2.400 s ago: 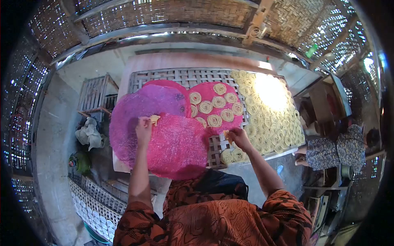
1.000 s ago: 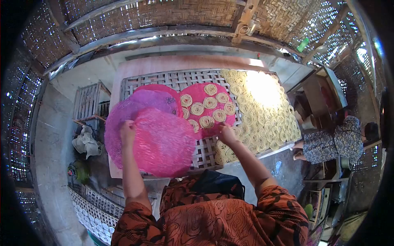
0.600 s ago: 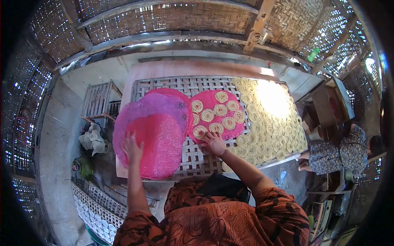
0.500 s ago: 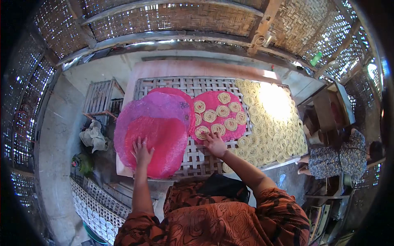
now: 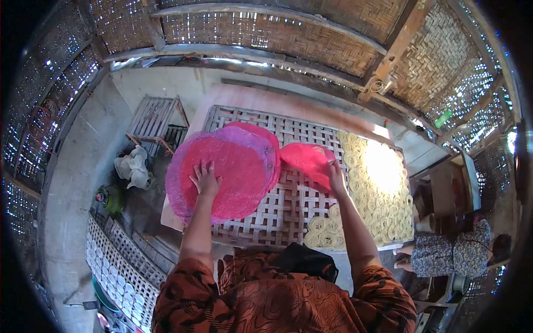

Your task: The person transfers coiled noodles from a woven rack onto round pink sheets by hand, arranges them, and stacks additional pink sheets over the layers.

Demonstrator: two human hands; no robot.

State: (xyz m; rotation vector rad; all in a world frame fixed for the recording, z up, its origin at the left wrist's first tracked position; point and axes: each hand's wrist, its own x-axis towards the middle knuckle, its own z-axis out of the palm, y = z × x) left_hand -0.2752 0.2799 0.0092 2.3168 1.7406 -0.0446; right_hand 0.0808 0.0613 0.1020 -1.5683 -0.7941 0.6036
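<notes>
My left hand [image 5: 206, 181] lies flat with fingers spread on a round pink mesh sheet [image 5: 239, 172]. This sheet rests on a pile of similar round sheets, with a purple one [image 5: 176, 166] showing beneath it. At the right, my right hand [image 5: 336, 176] pinches the edge of another pink mesh sheet [image 5: 305, 161], raised and folded over the woven bamboo rack [image 5: 266, 225]. Hardly any coils show on that sheet; a beige bit peeks out at its top edge. Just right of my right hand, pale noodle coils [image 5: 366, 205] cover the rack in close rows.
Bright sunlight falls on the coils. A slatted wooden stand [image 5: 152, 119], a white plastic bag [image 5: 133, 168] and a green gas cylinder [image 5: 112, 200] are left of the table. Another rack with pale rounds [image 5: 114, 283] leans lower left. A person in patterned clothing [image 5: 452, 254] is at right.
My right hand has moved right and up, lifting and folding the coil-bearing pink sheet; its coils are now mostly out of sight. My left hand stays on the pile. The view has shifted.
</notes>
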